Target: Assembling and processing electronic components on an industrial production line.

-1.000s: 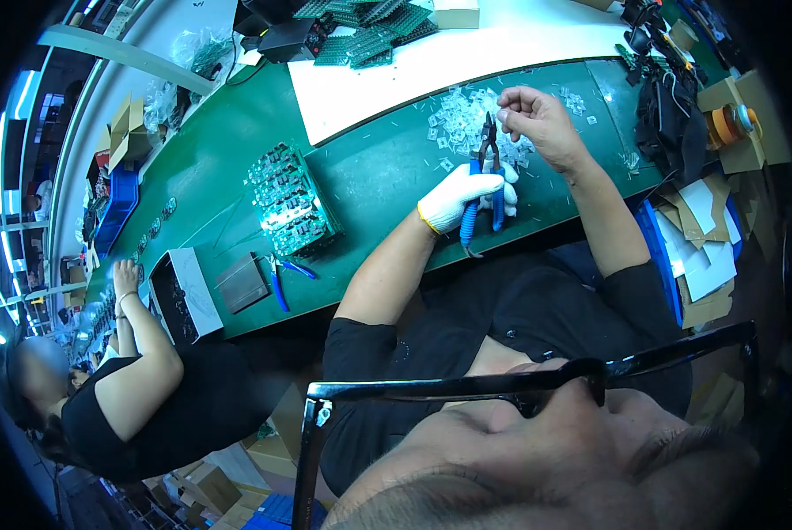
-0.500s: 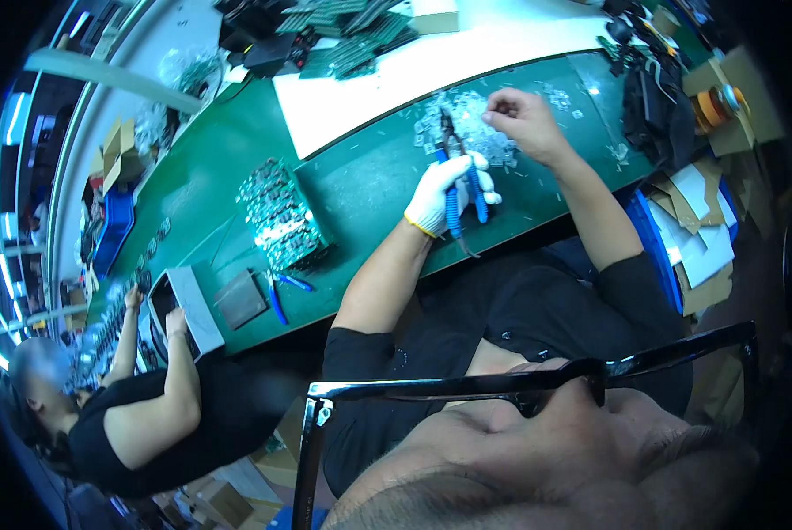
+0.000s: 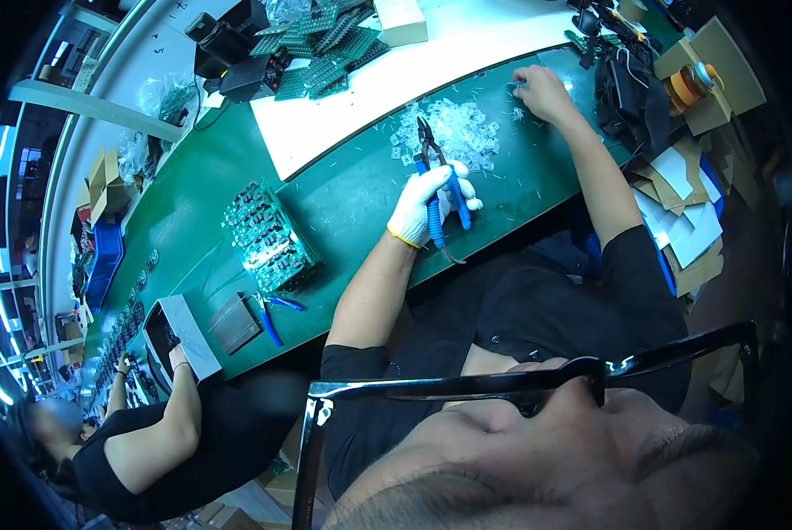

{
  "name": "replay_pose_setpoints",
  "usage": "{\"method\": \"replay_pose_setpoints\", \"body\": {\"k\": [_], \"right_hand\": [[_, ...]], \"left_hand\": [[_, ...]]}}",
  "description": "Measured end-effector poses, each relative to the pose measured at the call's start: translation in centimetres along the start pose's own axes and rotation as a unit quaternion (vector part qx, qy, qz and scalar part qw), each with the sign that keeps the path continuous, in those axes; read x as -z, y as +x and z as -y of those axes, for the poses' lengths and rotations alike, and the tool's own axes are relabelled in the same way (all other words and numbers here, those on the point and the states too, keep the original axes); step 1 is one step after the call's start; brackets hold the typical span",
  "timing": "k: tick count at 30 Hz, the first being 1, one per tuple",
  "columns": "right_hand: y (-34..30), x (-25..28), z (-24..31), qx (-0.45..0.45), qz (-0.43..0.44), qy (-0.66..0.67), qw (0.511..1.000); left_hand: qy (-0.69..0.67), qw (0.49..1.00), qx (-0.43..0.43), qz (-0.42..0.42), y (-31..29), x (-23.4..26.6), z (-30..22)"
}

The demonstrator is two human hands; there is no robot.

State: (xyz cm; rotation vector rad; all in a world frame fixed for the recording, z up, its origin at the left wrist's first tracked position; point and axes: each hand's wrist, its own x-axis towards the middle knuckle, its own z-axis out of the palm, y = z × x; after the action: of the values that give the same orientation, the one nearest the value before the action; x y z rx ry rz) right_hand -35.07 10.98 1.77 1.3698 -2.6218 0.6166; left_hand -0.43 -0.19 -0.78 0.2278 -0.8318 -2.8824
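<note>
My left hand, in a white knitted glove with a yellow cuff, is wrapped round blue-handled pliers. Their dark jaws point away from me, over the near-left side of a heap of small clear plastic pieces. My right hand is bare and stretches out to the far right of the heap, low over the green table. Its fingers are curled in toward each other. Whatever may be between the fingertips is too small to make out. A few clear bits lie just below the right fingers.
A stack of green circuit boards stands left of me, with another pair of blue-handled pliers nearby. More boards lie on the white sheet. A black bag rests at right. A co-worker works at a box.
My right hand has moved away from the heap toward the far right of the table. My left hand keeps the pliers beside the heap. The whole view has shifted slightly.
</note>
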Motion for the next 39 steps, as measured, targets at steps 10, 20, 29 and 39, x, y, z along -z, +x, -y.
{"method": "replay_pose_setpoints", "body": {"k": [10, 20, 29, 39], "right_hand": [[-3.3, 0.1, 3.8, -0.1, 0.131, 0.607, 0.777], [-6.2, -0.5, 10.0, -0.118, 0.235, 0.823, 0.504], [-6.2, 0.1, 11.2, -0.119, 0.218, 0.784, 0.569], [-7.0, -0.2, 13.1, -0.14, 0.206, 0.775, 0.581]], "left_hand": [[0.001, 1.0, 0.01, -0.012, -0.3, -0.7, -0.3], [0.069, 0.997, 0.023, -0.007, -0.7, -1.2, -0.8], [0.095, 0.994, 0.042, -0.02, -0.8, -1.0, -0.6], [0.182, 0.982, 0.057, 0.015, -1.0, -1.5, -0.8]]}}
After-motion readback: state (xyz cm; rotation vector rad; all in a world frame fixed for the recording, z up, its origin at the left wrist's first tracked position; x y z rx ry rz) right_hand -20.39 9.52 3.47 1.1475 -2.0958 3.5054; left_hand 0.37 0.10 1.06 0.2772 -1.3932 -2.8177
